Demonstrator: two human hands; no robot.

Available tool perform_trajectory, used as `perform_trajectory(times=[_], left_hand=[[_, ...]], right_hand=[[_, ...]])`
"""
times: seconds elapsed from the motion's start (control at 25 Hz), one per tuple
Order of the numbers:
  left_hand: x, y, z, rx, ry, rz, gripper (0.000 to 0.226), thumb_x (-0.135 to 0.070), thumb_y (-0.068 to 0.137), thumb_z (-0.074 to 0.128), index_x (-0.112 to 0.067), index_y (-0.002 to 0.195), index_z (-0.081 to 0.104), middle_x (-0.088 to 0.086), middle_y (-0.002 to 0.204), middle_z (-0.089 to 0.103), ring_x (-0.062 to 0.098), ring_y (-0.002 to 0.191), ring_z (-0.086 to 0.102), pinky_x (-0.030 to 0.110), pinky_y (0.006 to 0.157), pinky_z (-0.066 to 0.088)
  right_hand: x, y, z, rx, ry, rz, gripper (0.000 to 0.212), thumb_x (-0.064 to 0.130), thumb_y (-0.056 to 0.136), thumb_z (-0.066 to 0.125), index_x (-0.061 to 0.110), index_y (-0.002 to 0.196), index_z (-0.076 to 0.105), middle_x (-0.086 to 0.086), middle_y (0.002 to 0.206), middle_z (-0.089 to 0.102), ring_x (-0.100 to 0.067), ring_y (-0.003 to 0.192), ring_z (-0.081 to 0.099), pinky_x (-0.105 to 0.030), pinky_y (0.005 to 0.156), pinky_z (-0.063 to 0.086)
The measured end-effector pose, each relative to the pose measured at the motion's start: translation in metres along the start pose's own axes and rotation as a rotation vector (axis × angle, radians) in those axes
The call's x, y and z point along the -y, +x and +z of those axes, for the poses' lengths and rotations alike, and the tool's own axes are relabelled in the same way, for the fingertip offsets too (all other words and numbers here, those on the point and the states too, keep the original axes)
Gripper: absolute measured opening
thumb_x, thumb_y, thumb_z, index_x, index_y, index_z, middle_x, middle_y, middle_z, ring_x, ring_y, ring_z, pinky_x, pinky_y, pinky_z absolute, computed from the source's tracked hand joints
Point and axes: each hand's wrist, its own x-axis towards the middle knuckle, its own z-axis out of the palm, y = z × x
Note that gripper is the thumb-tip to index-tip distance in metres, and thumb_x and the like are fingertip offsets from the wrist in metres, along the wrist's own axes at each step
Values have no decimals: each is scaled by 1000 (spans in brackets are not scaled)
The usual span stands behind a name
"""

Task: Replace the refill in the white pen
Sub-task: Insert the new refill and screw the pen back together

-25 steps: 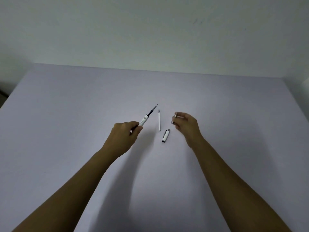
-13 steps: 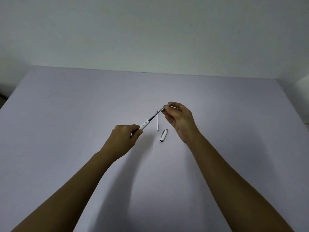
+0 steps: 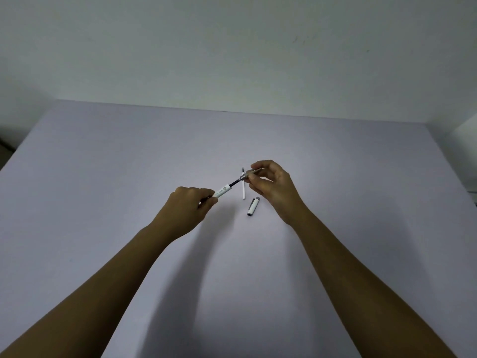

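Observation:
My left hand [image 3: 187,209] grips the white pen barrel [image 3: 222,191], which points up and to the right. A dark refill [image 3: 235,182] sticks out of the barrel's open end. My right hand [image 3: 273,186] pinches the grey tip piece [image 3: 248,174], which sits over the refill's far end, a short gap from the barrel. A loose white refill [image 3: 243,187] lies on the table just behind the pen. The white pen cap [image 3: 253,206] with a grey end lies on the table below my right hand.
The pale lavender table [image 3: 103,189] fills the view and meets a plain wall at the back. A white object [image 3: 467,148] stands at the far right edge.
My right hand has carried the grey tip piece left to the refill's end and slid it on toward the barrel. My left hand holds the barrel in nearly the same place.

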Motion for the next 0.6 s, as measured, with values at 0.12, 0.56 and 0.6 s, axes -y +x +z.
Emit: perform_trajectory(times=[0.12,0.56,0.6], left_hand=[[2,-3,-4,28,47,26,24,-26,93,49,-11,80,62,14,65,64,32,64,56,34,55,39],[-11,0,-21,-7,158,172,24,-27,94,47,-10,86,62,5,59,48,26,57,40,30,53,30],[-12,0,-23,-13,174,183,25,-28,94,47,-10,89,63,7,61,50,28,58,42,31,54,32]], right_hand=[[3,-4,-5,41,-164,-51,14,12,84,66,25,85,61,3,93,70,-15,93,71,-27,83,53],[15,-14,-2,102,-354,-108,9,17,82,68,25,81,64,5,85,73,-21,83,71,-28,76,56],[17,-15,-2,89,-398,-121,7,20,83,68,25,79,64,5,79,73,-20,78,71,-27,73,56]])
